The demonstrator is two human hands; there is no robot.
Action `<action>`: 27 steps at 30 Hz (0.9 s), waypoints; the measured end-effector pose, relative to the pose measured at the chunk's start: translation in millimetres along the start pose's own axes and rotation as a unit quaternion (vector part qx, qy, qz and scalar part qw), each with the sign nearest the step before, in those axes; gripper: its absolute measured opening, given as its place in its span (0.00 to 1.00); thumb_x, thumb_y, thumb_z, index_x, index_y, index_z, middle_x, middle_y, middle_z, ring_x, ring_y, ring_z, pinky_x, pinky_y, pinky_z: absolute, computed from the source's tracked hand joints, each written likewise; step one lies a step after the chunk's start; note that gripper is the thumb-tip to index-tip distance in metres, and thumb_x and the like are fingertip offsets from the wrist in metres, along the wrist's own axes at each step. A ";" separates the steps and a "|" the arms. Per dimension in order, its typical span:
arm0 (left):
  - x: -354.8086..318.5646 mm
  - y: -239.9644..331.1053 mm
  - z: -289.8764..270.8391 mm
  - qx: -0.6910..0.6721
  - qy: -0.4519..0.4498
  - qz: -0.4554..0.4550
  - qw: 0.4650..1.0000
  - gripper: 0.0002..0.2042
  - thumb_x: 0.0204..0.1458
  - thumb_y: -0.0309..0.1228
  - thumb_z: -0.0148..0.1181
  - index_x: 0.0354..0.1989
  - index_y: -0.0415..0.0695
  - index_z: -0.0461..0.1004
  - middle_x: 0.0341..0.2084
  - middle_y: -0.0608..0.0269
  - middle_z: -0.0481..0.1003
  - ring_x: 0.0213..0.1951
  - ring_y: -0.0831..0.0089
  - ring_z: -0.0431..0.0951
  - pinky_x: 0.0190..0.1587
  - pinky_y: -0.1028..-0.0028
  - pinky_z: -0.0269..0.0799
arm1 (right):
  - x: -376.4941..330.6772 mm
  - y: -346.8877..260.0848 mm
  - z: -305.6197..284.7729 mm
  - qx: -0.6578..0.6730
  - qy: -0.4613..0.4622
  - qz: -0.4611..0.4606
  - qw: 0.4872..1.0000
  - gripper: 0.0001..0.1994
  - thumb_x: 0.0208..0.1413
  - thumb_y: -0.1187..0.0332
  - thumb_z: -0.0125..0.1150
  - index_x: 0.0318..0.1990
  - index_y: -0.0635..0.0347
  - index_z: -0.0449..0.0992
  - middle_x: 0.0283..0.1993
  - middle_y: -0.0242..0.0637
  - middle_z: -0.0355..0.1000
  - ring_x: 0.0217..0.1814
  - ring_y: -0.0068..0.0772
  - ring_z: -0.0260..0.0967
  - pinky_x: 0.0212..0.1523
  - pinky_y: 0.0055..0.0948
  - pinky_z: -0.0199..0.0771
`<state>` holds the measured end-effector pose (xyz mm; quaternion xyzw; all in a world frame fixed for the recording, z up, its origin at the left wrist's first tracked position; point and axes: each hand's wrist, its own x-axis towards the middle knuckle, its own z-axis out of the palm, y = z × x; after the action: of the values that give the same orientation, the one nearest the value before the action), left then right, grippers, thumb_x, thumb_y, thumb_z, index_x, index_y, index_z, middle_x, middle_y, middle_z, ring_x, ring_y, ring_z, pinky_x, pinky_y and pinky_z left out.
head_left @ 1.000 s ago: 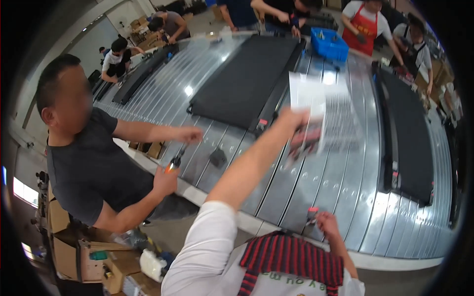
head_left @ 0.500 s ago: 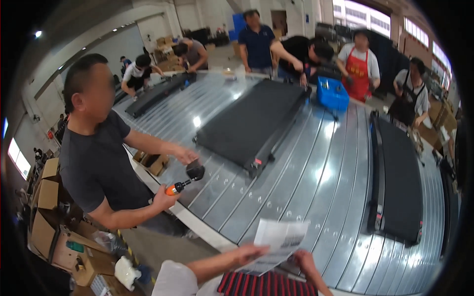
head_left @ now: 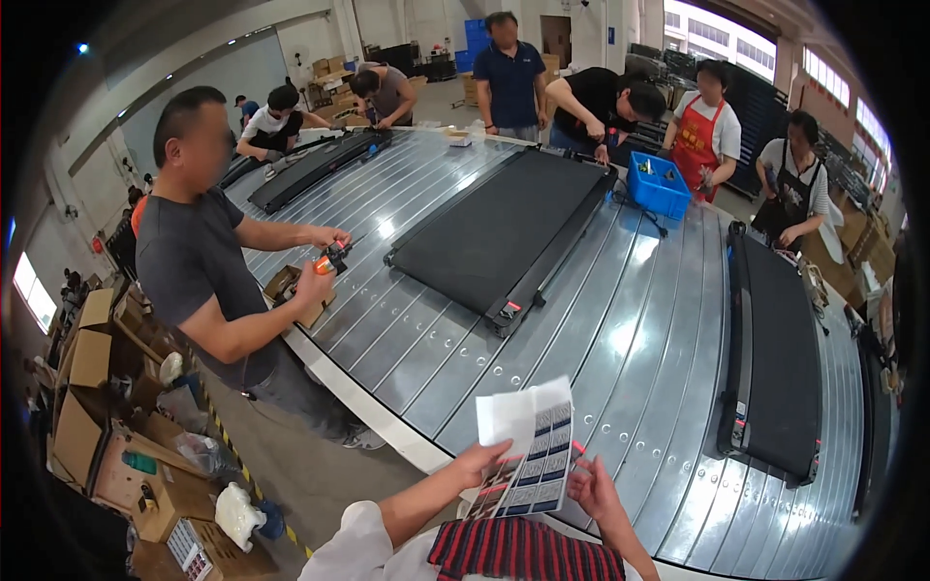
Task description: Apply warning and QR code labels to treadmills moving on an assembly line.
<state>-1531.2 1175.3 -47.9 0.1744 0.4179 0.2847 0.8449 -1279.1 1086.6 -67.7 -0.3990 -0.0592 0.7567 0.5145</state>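
My left hand [head_left: 481, 462] is closed on the lower left edge of a label sheet [head_left: 539, 472] printed with rows of dark labels. A plain white flap of paper [head_left: 506, 414] stands at its upper left. To the right of the sheet, my right hand [head_left: 598, 492] is raised with its fingers bent and the tips close together. A small red piece [head_left: 578, 449] shows at those fingertips, by the sheet's edge; what it is stays too small to tell. Both hands are over the near edge of the metal-topped table [head_left: 581, 387].
Black walking-pad treadmills [head_left: 509, 237] lie on the table, one [head_left: 775, 358] at the right. A blue bin [head_left: 659, 184] stands at the far side. A co-worker [head_left: 203, 242] at the left holds an orange power screwdriver [head_left: 329, 259]. Cardboard boxes [head_left: 87, 358] line the left.
The sheet has tilted up and its printed labels now face me. My right hand has come away from the paper. The co-worker at the left has drawn the power screwdriver up and back.
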 end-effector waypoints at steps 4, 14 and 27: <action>-0.4 17.7 11.7 0.082 0.146 0.150 0.974 0.19 0.49 0.31 0.61 0.47 0.33 0.69 0.40 0.56 0.74 0.38 0.69 0.75 0.41 0.69 0.71 | -7.1 -26.7 30.2 -0.019 -0.064 -0.057 0.996 0.25 0.58 0.48 0.44 0.52 0.60 0.62 0.44 0.47 0.71 0.42 0.40 0.71 0.44 0.36 0.71; -23.0 45.8 34.9 0.143 0.128 0.305 0.933 0.15 0.49 0.26 0.59 0.44 0.32 0.71 0.38 0.57 0.75 0.38 0.71 0.75 0.41 0.73 0.71 | -7.1 -33.3 75.7 -0.339 -0.011 -0.199 0.919 0.22 0.40 0.82 0.61 0.48 0.69 0.68 0.41 0.37 0.73 0.41 0.26 0.70 0.45 0.26 0.70; -25.7 40.5 18.1 0.282 0.115 0.311 0.900 0.15 0.46 0.28 0.61 0.42 0.35 0.72 0.35 0.60 0.76 0.36 0.74 0.74 0.41 0.74 0.70 | -1.6 -14.8 73.0 -0.334 0.004 -0.206 0.920 0.22 0.41 0.83 0.60 0.48 0.70 0.66 0.40 0.37 0.73 0.39 0.24 0.70 0.42 0.23 0.71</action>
<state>-1542.8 1189.6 0.0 0.4926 0.4996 0.4209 0.5750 -1316.6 1115.6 -10.2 -0.5296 -0.3878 0.5682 0.4962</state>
